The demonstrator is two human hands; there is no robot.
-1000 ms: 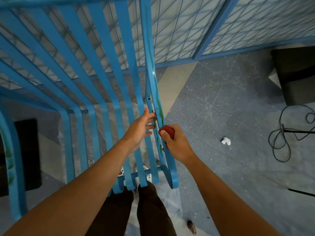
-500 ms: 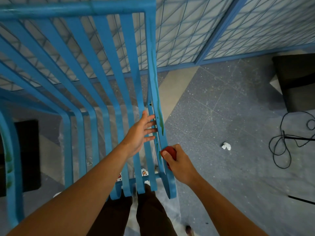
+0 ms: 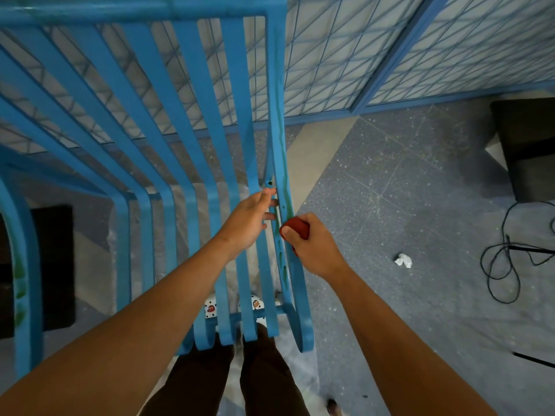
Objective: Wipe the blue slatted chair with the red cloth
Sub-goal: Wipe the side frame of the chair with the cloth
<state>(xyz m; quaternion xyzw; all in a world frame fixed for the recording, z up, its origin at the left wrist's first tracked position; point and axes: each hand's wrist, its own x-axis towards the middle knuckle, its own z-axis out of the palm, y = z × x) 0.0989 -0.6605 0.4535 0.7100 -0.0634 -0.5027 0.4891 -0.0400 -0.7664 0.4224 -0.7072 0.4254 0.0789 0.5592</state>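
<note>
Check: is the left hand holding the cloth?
No, the red cloth is bunched in the right hand; the left hand rests on a chair slat.

1. Blue slatted chair [image 3: 192, 139] seen from above, slats running down to curled ends near the legs in dark trousers [image 3: 264, 379].
2. Left hand [image 3: 244, 222] laid flat on the slats, fingers [image 3: 264, 195] straight, tips at the right side rail.
3. Right hand [image 3: 312, 247] curled round a red cloth [image 3: 297, 228], pressed against the outer edge of that rail.
4. Green streak [image 3: 280, 139] running down the rail above the cloth.
5. Speckled grey floor [image 3: 390, 190] to the right, with a crumpled white scrap [image 3: 403, 260] and a looped black cable [image 3: 507, 265].
6. Blue wire fence [image 3: 345, 46] behind the chair.
</note>
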